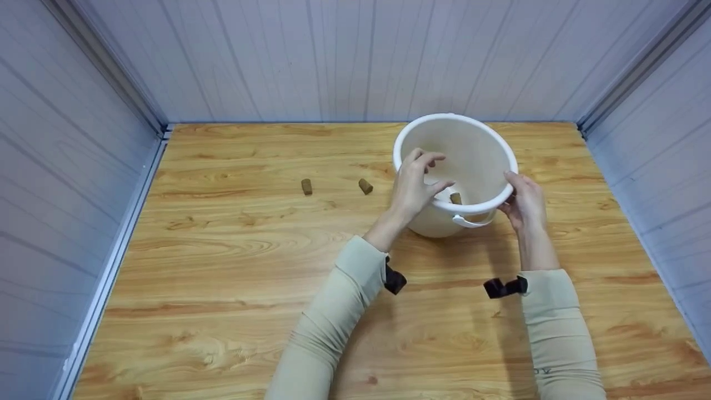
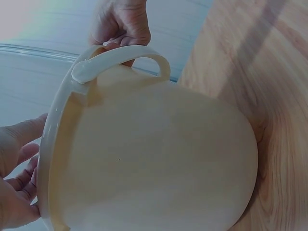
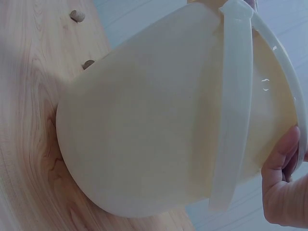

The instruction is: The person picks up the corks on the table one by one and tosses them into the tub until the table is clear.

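A white plastic bucket stands on the wooden table, right of the middle, its handle hanging on the near side. Over the left part of its mouth is my left hand, thumb and fingers spread apart with nothing between them. A brown cork shows inside the bucket, below the near rim. My right hand grips the right side of the rim, and in the right wrist view its fingers press under the rim from outside.
Two more corks lie on the table left of the bucket, one nearer cork and one farther left cork. Pale panel walls enclose the table at the back and both sides.
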A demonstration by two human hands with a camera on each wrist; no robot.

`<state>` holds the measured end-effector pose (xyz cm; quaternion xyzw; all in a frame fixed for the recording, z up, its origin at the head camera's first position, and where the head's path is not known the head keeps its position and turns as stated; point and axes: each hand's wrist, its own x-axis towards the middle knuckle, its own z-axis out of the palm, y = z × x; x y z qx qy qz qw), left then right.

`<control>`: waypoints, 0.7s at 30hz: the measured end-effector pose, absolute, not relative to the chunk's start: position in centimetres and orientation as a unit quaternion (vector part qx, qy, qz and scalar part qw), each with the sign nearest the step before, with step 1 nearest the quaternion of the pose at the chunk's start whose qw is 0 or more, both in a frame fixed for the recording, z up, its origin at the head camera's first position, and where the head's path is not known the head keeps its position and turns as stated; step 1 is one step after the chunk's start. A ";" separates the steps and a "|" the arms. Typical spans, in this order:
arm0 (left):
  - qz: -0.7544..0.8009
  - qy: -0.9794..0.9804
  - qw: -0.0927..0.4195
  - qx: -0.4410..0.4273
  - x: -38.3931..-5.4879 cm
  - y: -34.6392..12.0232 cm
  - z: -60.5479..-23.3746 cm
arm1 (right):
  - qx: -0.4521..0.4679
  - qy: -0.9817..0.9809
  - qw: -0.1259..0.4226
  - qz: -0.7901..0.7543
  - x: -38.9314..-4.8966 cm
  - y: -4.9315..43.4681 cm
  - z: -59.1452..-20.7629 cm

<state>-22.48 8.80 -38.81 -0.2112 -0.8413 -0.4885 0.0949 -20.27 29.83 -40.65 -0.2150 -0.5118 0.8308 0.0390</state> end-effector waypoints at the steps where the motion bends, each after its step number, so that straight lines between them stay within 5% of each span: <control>1: -0.492 -0.839 0.095 -0.210 -22.5 8.7 -38.7 | -0.216 -0.514 0.040 0.829 -20.3 29.8 -40.6; 21: -0.522 -0.815 0.142 -0.207 -21.4 6.9 -37.8 | -0.219 -0.515 0.031 0.828 -20.2 29.8 -40.5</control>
